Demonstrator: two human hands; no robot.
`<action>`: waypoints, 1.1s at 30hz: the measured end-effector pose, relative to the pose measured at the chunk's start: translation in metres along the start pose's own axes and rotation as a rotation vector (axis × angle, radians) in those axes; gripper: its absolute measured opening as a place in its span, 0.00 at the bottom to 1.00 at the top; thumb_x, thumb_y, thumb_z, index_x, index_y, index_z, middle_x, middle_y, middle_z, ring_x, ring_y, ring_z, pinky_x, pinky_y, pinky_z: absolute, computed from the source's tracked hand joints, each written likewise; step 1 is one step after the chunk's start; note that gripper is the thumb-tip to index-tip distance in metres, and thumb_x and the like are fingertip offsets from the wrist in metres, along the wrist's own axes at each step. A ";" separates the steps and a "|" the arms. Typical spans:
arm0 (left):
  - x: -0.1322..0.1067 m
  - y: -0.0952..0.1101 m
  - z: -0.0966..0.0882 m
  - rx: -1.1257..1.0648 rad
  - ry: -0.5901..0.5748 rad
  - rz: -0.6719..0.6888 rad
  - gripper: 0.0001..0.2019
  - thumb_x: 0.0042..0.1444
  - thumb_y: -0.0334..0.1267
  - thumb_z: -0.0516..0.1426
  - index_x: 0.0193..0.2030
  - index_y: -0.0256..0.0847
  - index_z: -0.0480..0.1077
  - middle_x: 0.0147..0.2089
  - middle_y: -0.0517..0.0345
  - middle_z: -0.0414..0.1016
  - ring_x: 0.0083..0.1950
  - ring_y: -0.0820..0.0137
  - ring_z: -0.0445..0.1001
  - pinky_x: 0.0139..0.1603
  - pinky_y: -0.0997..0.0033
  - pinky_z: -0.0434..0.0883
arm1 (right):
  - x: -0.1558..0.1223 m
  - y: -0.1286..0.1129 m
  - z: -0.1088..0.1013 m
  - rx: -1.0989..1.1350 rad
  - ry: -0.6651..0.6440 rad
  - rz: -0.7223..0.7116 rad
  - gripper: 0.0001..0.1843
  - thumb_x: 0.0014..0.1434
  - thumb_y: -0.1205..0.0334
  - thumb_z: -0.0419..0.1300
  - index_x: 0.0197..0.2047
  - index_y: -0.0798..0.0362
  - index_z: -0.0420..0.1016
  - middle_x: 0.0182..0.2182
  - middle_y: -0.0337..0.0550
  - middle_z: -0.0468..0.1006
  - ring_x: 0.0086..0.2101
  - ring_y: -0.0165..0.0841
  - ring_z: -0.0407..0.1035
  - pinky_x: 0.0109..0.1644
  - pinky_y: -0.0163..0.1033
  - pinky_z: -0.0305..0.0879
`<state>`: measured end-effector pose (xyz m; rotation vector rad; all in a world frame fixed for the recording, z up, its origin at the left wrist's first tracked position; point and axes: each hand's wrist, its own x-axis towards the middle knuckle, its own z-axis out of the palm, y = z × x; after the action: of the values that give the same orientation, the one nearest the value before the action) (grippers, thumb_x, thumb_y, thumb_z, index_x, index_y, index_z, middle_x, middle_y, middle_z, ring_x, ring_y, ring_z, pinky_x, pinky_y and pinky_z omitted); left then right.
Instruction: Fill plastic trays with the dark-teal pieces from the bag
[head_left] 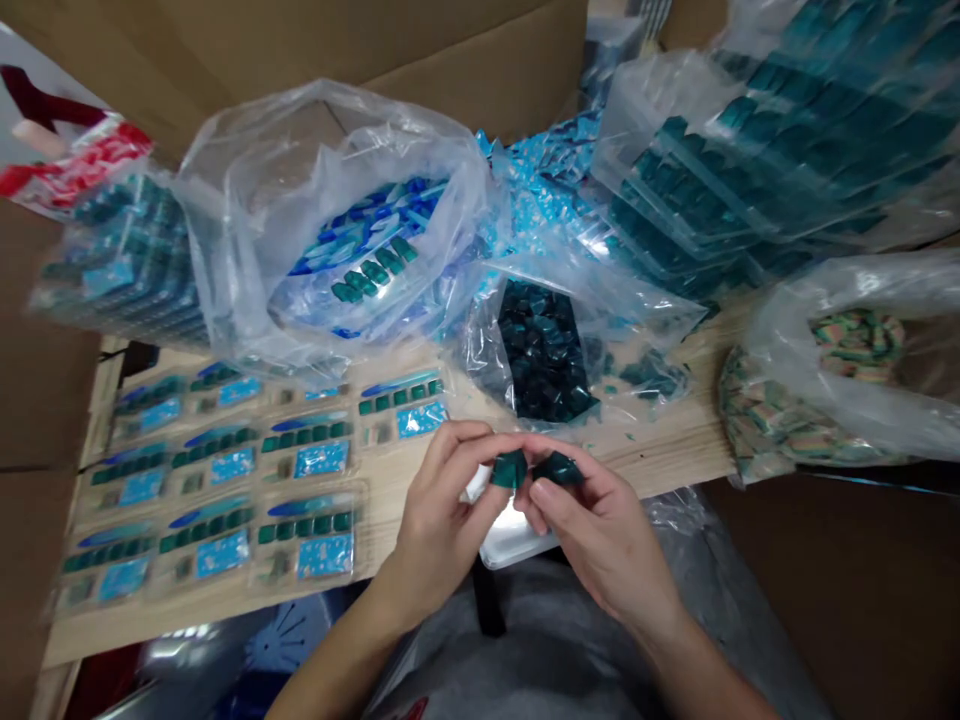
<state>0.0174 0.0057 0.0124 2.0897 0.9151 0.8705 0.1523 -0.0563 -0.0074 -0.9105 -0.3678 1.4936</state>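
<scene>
One green piece (510, 469) is pinched in the left hand (450, 510), another piece (559, 468) in the right hand (600, 520).

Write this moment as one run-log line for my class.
left hand: holds green piece | right hand: holds second green piece | ahead: bag with dark pieces | left side: packs on table

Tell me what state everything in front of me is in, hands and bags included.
Left hand: pinching a green piece.
Right hand: pinching a darker green piece.
Clear bag of blue sticks: open, mouth spread wide.
Bag of dark green pieces: open.
Bag of striped pieces: open.
Clear trays: filled, laid flat in rows; can't tell if sealed.
Left-side trays: stacked.
</scene>
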 end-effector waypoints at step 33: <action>-0.021 -0.030 0.042 0.132 -0.394 0.060 0.13 0.64 0.33 0.53 0.55 0.42 0.67 0.50 0.50 0.74 0.50 0.64 0.69 0.50 0.62 0.67 | -0.042 0.020 -0.066 -0.457 0.077 0.113 0.21 0.63 0.58 0.57 0.59 0.45 0.69 0.34 0.39 0.79 0.29 0.30 0.70 0.39 0.40 0.71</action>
<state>0.0291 -0.0085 -0.0406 2.3017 0.7158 0.4093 0.1816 -0.1185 -0.0500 -1.3642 -0.6247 1.4983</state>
